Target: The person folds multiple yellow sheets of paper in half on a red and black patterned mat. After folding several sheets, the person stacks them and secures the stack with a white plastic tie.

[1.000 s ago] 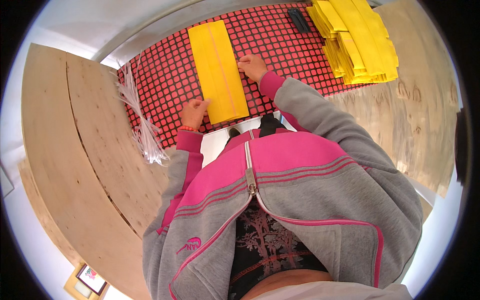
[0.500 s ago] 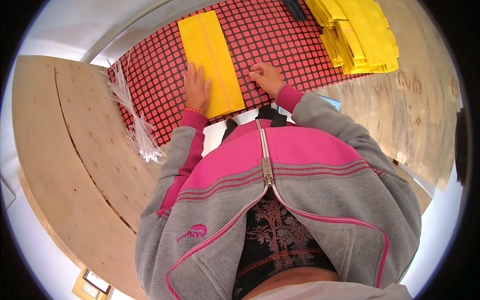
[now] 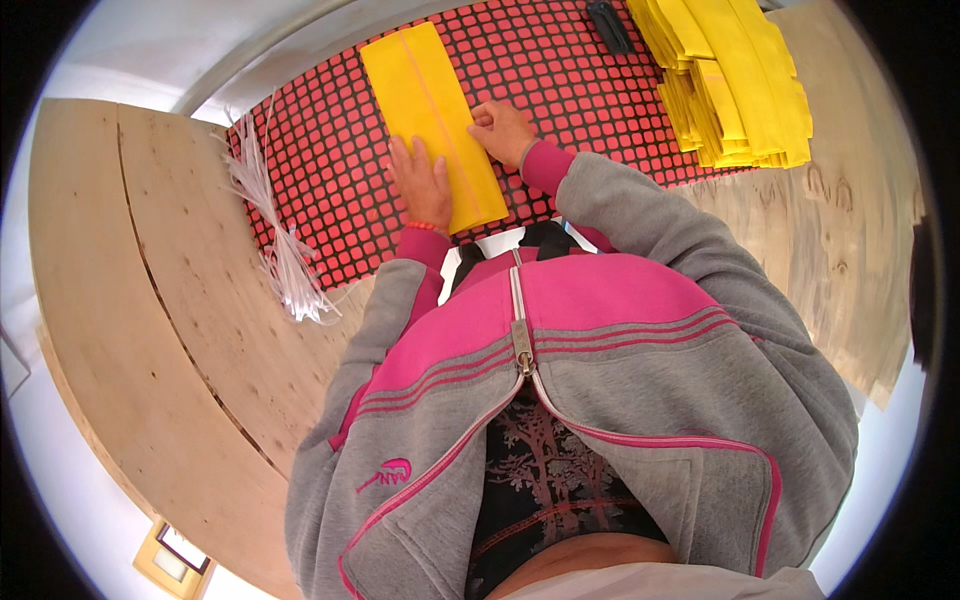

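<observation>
A long yellow folded piece, cloth-like with a pale pink line down its length (image 3: 430,90), lies flat on a red-and-black checkered mat (image 3: 320,150). Resting on its lower left part is my left hand (image 3: 420,182), fingers stretched out and slightly spread. My right hand (image 3: 502,132) is at the right edge of the piece, its fingers curled and thumb and forefinger pressed together. Whatever may be between those fingertips is too small to make out.
At the far right stands a stack of yellow folded pieces (image 3: 740,90), with a small black object (image 3: 610,28) left of it. A bundle of thin white strips (image 3: 285,260) hangs over the mat's left edge. Wooden boards (image 3: 180,260) extend left; another wooden surface (image 3: 800,220) lies right.
My right hand has moved left, from the mat beside the yellow piece to its right edge. My left hand stays flat on the piece. The whole view has shifted slightly.
</observation>
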{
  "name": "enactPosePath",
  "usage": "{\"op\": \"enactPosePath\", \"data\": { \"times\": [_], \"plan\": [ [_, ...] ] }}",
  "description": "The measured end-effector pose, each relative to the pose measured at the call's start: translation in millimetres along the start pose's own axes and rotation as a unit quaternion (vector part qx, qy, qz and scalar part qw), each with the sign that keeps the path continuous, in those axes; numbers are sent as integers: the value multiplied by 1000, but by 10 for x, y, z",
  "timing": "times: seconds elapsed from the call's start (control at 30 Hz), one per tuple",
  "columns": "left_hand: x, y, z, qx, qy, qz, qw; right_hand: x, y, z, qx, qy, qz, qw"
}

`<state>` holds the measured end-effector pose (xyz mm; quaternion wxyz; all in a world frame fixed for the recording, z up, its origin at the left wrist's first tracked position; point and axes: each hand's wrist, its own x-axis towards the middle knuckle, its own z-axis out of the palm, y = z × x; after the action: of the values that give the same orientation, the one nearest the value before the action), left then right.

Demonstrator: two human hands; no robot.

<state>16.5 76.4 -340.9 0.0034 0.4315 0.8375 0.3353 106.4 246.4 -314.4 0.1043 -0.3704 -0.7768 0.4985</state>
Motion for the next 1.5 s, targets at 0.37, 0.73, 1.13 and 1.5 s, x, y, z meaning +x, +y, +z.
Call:
{"op": "enactPosePath", "data": {
  "times": [0.37, 0.73, 1.13, 1.5],
  "plan": [
    [406, 385, -472, -27, -14, 61, 998, -921, -310, -1443, 188, 42, -99, 976],
    [1214, 2205, -183, -499, -350, -38, 792, -1304, 381, -4442, -186, 376, -62, 906],
    [1988, 3554, 830, -569, -469, -186, 650, -854, 865, -4579, -331, 280, 62, 899],
    [2156, 3832, 1392, -570, -495, -280, 593, -832, 959, -4709, -232, 250, 72, 937]
  ]
}}
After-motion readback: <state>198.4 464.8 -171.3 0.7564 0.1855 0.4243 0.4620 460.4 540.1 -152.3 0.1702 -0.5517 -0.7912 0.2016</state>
